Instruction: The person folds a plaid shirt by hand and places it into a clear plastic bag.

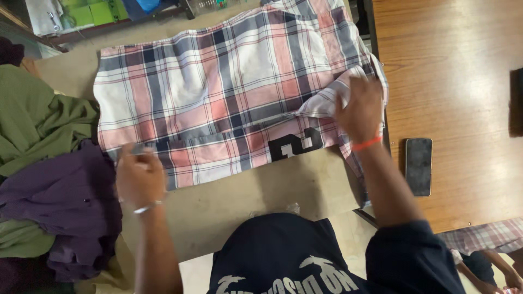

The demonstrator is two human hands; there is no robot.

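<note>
The plaid shirt [229, 92] lies spread flat on the beige table [305, 185], its top edge cut off by the frame. The right hand [360, 109] pinches a folded corner of the shirt near its right side, fingers closed on the cloth. The left hand [139, 177] grips the shirt's lower left hem, blurred, so the fingertips are hard to make out. A green garment [38, 120] and a purple garment [65, 201] are heaped at left; a dark phone [418, 165] rests on the wooden tabletop [457, 81] at right
</note>
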